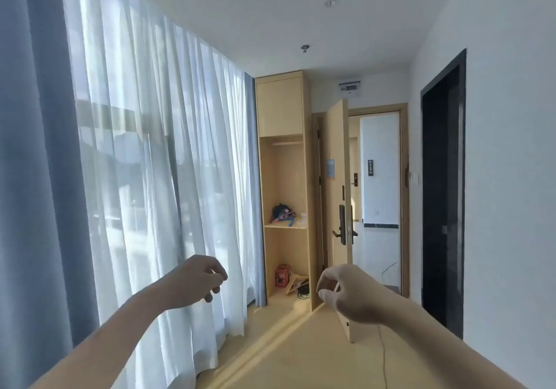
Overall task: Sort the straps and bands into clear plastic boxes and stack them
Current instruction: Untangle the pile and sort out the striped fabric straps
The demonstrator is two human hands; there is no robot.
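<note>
1. Both arms are reaching forward at chest height; the left hand (197, 279) and right hand (350, 294) are hanging well apart, touching nothing.
2. Left fingers are curling loosely inward, holding nothing. Right fingers are also loosely curled, thumb near forefinger; whether they are pinching anything I cannot tell.
3. The straps (283, 212) are lying as a tangled heap on the middle shelf of the open cabinet (307, 178), well ahead of the hands.
4. Clear boxes: something pale is sitting just beside the heap; too small to identify.
5. Judgement: hands are raised ready for walking up; sorting not begun.
</note>
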